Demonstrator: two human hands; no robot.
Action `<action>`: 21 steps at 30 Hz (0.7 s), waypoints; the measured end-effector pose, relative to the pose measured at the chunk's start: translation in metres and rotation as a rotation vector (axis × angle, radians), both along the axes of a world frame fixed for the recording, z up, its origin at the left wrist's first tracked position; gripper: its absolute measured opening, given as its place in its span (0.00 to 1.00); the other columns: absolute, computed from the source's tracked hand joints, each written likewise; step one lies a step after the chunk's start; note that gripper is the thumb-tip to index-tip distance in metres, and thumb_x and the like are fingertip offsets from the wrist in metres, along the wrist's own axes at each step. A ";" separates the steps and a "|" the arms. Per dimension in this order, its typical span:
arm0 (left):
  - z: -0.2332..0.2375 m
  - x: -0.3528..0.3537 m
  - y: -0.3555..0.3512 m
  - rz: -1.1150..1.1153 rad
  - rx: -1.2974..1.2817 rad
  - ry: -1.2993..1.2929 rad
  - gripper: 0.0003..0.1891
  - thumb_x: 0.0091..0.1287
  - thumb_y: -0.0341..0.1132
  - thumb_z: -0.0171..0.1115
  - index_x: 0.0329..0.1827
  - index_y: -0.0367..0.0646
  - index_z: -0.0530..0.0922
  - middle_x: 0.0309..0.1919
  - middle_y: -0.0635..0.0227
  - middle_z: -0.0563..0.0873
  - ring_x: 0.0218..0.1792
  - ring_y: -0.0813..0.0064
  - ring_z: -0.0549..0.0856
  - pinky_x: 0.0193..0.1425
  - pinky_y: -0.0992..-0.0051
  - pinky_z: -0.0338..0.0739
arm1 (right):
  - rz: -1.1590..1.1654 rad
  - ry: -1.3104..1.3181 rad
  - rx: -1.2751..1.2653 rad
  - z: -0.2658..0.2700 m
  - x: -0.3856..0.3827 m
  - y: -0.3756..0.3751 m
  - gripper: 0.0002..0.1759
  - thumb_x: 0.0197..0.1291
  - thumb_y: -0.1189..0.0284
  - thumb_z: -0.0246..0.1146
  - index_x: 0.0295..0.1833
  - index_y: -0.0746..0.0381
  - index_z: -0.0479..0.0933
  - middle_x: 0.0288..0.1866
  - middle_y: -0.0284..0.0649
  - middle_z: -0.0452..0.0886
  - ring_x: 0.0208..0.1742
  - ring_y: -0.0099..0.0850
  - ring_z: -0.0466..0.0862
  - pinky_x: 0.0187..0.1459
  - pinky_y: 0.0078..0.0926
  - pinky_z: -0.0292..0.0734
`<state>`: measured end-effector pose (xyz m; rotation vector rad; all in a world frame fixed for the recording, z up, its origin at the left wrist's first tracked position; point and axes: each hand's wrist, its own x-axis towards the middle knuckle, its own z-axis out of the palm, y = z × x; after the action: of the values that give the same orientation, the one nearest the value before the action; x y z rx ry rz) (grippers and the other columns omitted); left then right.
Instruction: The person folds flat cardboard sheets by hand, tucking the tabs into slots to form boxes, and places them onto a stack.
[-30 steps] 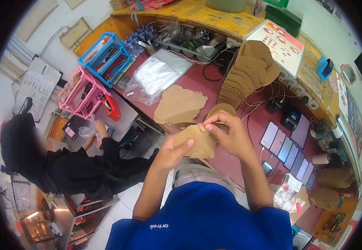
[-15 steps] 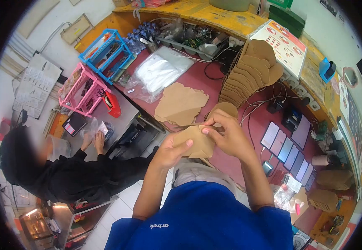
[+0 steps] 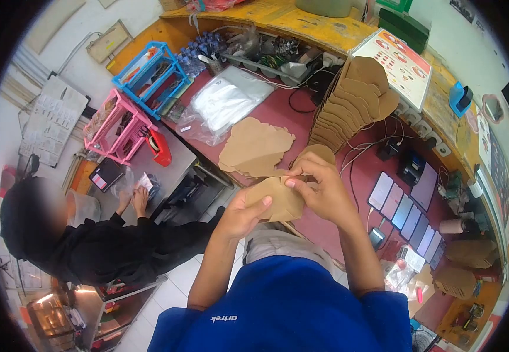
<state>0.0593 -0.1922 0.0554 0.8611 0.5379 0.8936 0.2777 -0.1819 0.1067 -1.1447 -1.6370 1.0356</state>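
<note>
**Two hands closed on a flat brown cardboard cut-out (image 3: 279, 200)**

We held it over the near edge of the dark red counter (image 3: 310, 226), left hand (image 3: 240, 214) pinching its lower side, right hand (image 3: 325, 193) pinching its top corner. A stack of similar cut-outs (image 3: 256, 146) lay just beyond.
</note>
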 end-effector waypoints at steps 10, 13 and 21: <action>0.009 0.004 0.006 0.076 -0.018 0.018 0.23 0.76 0.31 0.65 0.71 0.33 0.75 0.62 0.62 0.84 0.62 0.73 0.83 0.67 0.68 0.78 | -0.193 -0.150 0.240 -0.006 -0.018 -0.006 0.07 0.59 0.78 0.72 0.43 0.67 0.83 0.43 0.46 0.80 0.46 0.46 0.81 0.48 0.38 0.76; 0.016 0.011 0.008 0.138 0.118 0.258 0.20 0.74 0.30 0.68 0.66 0.34 0.79 0.55 0.66 0.87 0.54 0.79 0.85 0.58 0.74 0.80 | -0.278 -0.135 0.301 -0.012 -0.021 -0.008 0.08 0.60 0.78 0.72 0.43 0.67 0.84 0.43 0.45 0.81 0.47 0.46 0.80 0.49 0.38 0.76; 0.029 0.018 0.003 0.240 0.147 0.384 0.15 0.71 0.27 0.70 0.60 0.35 0.83 0.49 0.68 0.89 0.49 0.82 0.85 0.56 0.78 0.79 | -0.279 -0.105 0.320 -0.006 -0.018 -0.010 0.08 0.59 0.78 0.73 0.45 0.64 0.86 0.43 0.42 0.81 0.46 0.44 0.80 0.47 0.37 0.75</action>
<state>0.0768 -0.1896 0.0843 1.1282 0.9328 0.9997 0.2592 -0.1914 0.1012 -1.1816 -1.5979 0.5228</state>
